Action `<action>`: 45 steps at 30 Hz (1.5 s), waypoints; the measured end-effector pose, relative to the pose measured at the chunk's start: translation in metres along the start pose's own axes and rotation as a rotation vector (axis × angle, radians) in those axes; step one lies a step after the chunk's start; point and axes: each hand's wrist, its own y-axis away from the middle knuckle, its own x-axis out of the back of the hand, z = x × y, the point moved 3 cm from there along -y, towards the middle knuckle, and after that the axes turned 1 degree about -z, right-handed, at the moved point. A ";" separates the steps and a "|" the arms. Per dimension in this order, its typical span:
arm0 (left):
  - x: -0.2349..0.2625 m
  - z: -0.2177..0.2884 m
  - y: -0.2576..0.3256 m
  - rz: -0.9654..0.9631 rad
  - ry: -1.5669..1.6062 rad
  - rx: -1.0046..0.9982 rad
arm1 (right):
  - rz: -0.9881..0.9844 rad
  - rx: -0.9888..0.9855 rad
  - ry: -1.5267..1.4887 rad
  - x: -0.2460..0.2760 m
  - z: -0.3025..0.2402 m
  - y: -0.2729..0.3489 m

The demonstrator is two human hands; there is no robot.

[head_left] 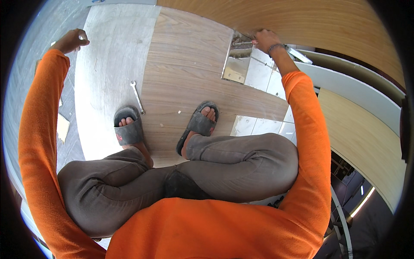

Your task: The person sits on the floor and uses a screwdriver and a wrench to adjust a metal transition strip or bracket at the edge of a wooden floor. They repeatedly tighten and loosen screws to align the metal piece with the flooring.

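Off to the far left, my left hand (69,41) is raised with thumb and fingers curled together in a pinch. Whatever it may hold is too small to make out. My right hand (266,39), with a dark band at the wrist, is closed at the front edge of a large wood-grain panel (302,19). From its fingers a slim screwdriver (246,42) with a reddish handle points left; most of the handle is hidden. On the boards between my arms lies a metal wrench (137,97), apart from both hands.
My sandalled feet (129,125) rest on wood-look boards (185,56). Pale tiles (258,69) show beside a mirror-like piece (236,69). Light panels (353,134) stand along the right. A small beige scrap (63,128) lies at left.
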 end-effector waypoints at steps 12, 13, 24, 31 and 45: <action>-0.001 0.000 0.001 0.005 -0.030 -0.004 | -0.138 -0.030 -0.114 -0.002 0.011 0.010; 0.000 0.003 0.002 -0.003 -0.028 -0.013 | -0.091 -0.043 -0.086 -0.009 0.011 0.012; 0.005 0.030 -0.005 -0.008 -0.021 -0.047 | -0.147 -0.068 -0.287 -0.025 -0.042 0.099; 0.003 0.034 -0.008 0.021 -0.040 -0.010 | -0.166 -0.014 -0.315 -0.015 -0.072 0.110; 0.000 0.026 -0.009 0.031 -0.035 -0.036 | -0.037 0.037 -0.241 -0.016 -0.085 0.117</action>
